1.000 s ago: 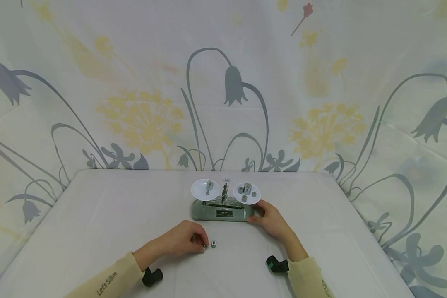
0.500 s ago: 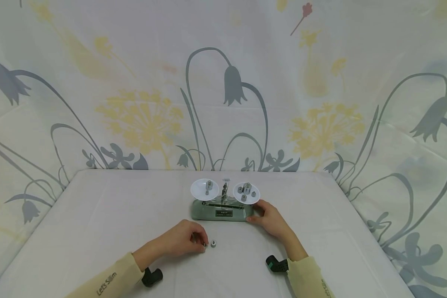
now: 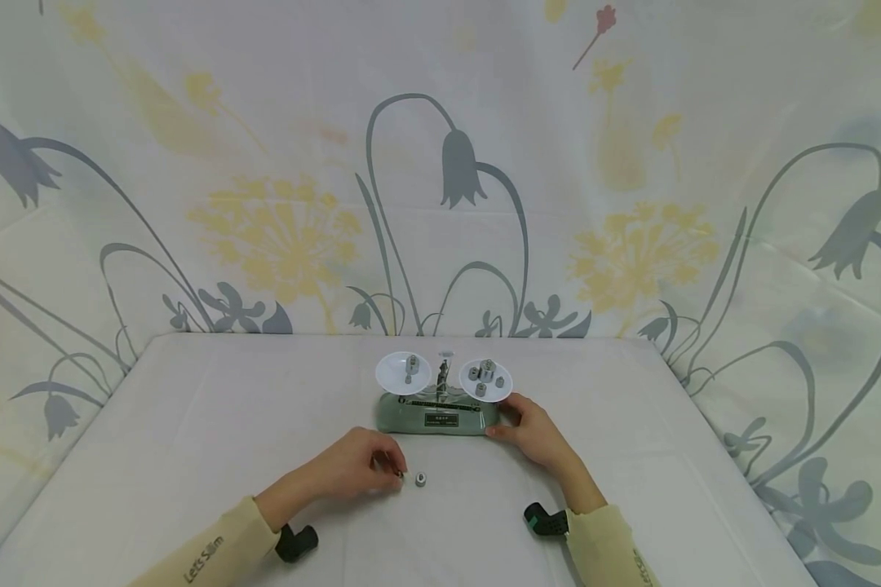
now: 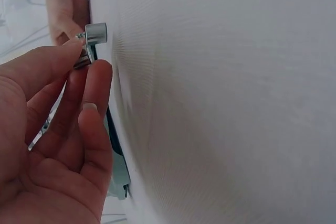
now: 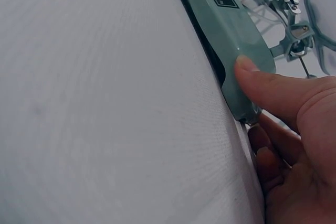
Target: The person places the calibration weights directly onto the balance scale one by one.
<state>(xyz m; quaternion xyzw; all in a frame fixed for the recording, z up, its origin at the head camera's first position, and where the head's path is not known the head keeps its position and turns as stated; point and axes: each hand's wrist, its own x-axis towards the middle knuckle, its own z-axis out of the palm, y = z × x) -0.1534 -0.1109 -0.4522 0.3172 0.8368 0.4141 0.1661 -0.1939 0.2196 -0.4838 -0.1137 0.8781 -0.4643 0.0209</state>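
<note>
My left hand (image 3: 356, 466) pinches a small metal weight (image 4: 82, 61) between thumb and fingertips, low over the table and mostly covered by the fingers. Just right of it, a second metal weight (image 3: 421, 479) stands upright on the cloth. Behind both is a green balance scale (image 3: 400, 417) with two white pans. My right hand (image 3: 534, 432) grips the right end of its base, the thumb (image 5: 249, 74) on the front face and the other fingers behind. Two weights sit in the left pan (image 3: 389, 377); several are in the right pan (image 3: 504, 393).
A white cloth (image 3: 213, 424) covers the table, and a flower-printed curtain (image 3: 426, 244) hangs behind and along both sides. Black wrist cameras, such as the left one (image 3: 297, 542), stick out beneath both forearms close to the tabletop.
The left hand has shifted slightly left and toward the scale with its weight, widening the gap to the standing weight. The right hand and the scale stay put.
</note>
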